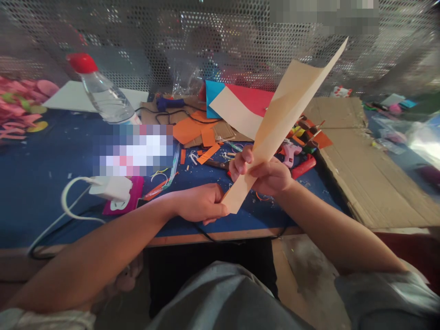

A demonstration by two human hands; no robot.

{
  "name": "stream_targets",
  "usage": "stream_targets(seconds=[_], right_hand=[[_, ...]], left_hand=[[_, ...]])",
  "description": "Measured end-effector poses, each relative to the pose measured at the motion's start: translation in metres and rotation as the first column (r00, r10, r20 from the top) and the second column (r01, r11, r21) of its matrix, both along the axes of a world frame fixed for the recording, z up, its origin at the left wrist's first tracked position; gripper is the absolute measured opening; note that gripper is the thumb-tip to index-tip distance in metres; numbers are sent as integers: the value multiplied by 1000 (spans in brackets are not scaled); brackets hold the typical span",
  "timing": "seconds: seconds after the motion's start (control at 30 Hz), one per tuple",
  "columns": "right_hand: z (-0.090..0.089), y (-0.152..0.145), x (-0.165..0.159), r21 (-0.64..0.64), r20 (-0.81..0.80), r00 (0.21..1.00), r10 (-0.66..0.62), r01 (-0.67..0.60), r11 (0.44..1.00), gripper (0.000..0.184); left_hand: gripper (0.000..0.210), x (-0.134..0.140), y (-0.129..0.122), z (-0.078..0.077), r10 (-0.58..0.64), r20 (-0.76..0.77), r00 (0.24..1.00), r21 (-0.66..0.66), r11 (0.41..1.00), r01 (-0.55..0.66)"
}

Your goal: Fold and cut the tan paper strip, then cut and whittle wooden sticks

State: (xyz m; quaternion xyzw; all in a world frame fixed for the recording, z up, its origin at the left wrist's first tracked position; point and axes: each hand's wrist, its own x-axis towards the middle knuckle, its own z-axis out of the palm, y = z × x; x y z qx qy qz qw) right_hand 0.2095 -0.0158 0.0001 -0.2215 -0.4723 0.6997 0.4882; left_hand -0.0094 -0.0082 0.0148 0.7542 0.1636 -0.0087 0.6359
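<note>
A long cream-coloured sheet of paper, bent lengthwise, slants up and to the right above the blue table. My left hand pinches its lower end between thumb and fingers. Further up, my right hand is closed around the same sheet, with fingertips showing on its left side. Under and behind the hands lie scissors, partly hidden, and orange paper scraps. A pink glue gun and a red handle are just beyond my right hand.
At the left stand a red-capped bottle and a white charger on a magenta power strip with cables. Coloured sheets lie at the back, cardboard at the right. A perforated metal screen rises behind.
</note>
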Motion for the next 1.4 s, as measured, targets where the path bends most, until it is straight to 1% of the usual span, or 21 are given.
stream_targets(seconds=[0.2, 0.4, 0.6, 0.73, 0.87, 0.93, 1.03, 1.2, 1.4], right_hand=[[0, 1, 0, 15, -38, 998, 51, -50, 999, 31], [2, 1, -1, 90, -96, 989, 113, -104, 990, 32], [-1, 1, 0, 79, -66, 994, 85, -80, 994, 36], [-1, 1, 0, 55, -64, 995, 71, -67, 996, 35], [-1, 1, -1, 39, -66, 996, 59, -56, 998, 32], [-1, 2, -1, 48, -81, 994, 72, -68, 997, 30], [-3, 2, -1, 65, -96, 991, 93, -87, 994, 29], [-6, 1, -2, 65, -112, 988, 110, -103, 993, 28], [-6, 1, 0, 35, -94, 991, 95, -92, 995, 30]], left_hand=[[43, -1, 1, -2, -17, -38, 999, -22, 1000, 16], [45, -1, 2, -1, -30, -83, 996, -16, 999, 29], [47, 0, 2, 0, -34, -71, 997, -20, 999, 32], [46, 0, 2, 2, -27, -62, 998, -20, 999, 26], [52, -2, 1, 4, -24, -52, 998, 5, 1000, 24], [57, -3, 1, 5, 1, -39, 999, 35, 999, 1], [60, -4, 1, 3, 78, 2, 997, 95, 992, -78], [53, -4, 0, -4, 168, 138, 976, 152, 970, -189], [47, -3, 1, -7, 193, 177, 965, 168, 960, -223]])
